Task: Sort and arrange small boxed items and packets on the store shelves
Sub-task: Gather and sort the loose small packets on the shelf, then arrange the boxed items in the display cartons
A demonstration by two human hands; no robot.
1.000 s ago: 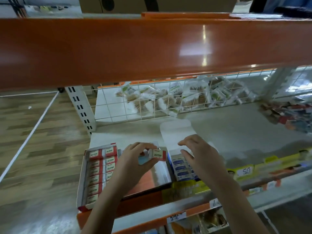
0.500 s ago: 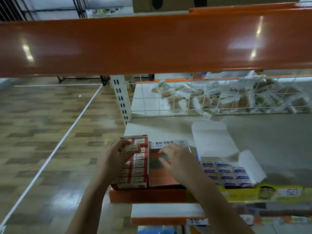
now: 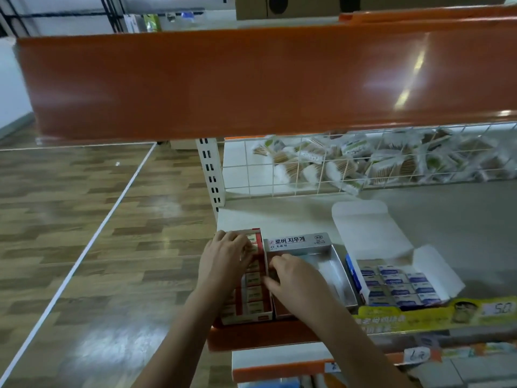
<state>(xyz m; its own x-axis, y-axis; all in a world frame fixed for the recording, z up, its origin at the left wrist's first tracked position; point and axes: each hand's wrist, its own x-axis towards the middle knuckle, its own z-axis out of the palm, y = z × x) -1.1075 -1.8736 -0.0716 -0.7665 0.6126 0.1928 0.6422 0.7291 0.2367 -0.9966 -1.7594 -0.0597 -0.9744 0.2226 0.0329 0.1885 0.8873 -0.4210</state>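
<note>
The red box [image 3: 253,287] sits at the left end of the shelf [image 3: 447,219], at about 6 o'clock in the view. It is full of small packs [image 3: 255,292] with red and white labels, lined up in rows. The box is long, and its long side runs from 6 o'clock to 12 o'clock, away from the person.

The left hand [image 3: 223,261] lies on top of the far part of the red box. Its fingers curl down over the packs there. I cannot tell if this grip holds a pack or only presses on them. The right hand [image 3: 293,278] is just at 3 o'clock from the red box. It reaches into the silver box [image 3: 335,273], with its fingers bent near the wall between the two boxes. What the fingers do there is hidden.

At 3 o'clock from the silver box is a white box [image 3: 372,233] with its flaps open. It holds blue packs [image 3: 400,287] in rows. Behind, at 1 o'clock, a wire basket [image 3: 279,177] holds clear bags [image 3: 349,163]. A big orange shelf edge [image 3: 251,79] hangs over it all. A yellow tag strip [image 3: 419,317] runs along the shelf front.
</note>
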